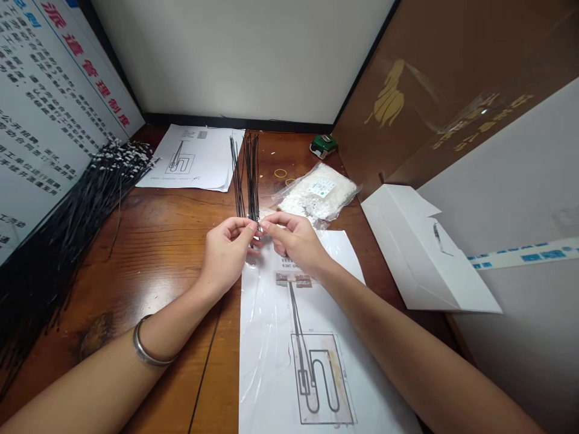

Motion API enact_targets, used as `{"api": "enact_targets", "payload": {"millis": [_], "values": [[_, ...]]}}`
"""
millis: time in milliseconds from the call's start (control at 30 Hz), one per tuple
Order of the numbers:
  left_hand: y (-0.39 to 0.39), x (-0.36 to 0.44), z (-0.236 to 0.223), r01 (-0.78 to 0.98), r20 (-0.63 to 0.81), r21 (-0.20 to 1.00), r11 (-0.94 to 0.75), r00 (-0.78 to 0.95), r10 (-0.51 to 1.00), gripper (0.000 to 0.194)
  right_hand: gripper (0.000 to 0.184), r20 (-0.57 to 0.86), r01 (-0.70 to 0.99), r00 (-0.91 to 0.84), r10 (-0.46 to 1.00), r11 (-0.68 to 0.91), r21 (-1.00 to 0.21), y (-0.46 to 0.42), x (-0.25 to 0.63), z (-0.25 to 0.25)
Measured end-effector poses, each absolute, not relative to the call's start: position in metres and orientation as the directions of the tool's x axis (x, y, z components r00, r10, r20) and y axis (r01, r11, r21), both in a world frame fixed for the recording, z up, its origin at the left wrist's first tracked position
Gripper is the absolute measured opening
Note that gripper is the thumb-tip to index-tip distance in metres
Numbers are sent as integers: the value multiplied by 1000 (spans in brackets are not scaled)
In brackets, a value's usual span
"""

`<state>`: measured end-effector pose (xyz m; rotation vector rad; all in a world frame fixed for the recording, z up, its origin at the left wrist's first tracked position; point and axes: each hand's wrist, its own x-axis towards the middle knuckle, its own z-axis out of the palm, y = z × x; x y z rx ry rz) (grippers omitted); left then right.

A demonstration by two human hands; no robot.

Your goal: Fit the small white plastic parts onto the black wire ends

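My left hand point(228, 247) and my right hand point(294, 238) meet above the top edge of a printed diagram sheet. Thumb and fingers of each are pinched together, fingertips almost touching. A small piece sits between them, too small and covered to name. Thin black wires point(251, 175) lie lengthwise on the table and run down to my left fingertips, where their lower ends are partly hidden. Just beyond my right hand is a clear plastic bag point(323, 188) of small white parts. The diagram sheet point(266, 361), under a clear cover, lies below both hands.
At the left lies a big heap of black wires point(81, 205) with white ends. Printed papers point(208, 160) rest at the back. Also there are a green tape measure point(323, 144), yellow rubber bands point(280, 173) and a white folded box point(420, 247) at the right. Panels enclose the table.
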<state>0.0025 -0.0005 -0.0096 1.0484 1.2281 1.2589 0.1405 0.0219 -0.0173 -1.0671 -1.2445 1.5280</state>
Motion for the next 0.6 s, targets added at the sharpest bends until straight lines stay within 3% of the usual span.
{"api": "enact_targets", "payload": {"millis": [600], "values": [[-1,2,-9,-62,-76,995,74,-32,997,19,29,-68,-129,-253,965,-103,-986,23,141,-19]]}}
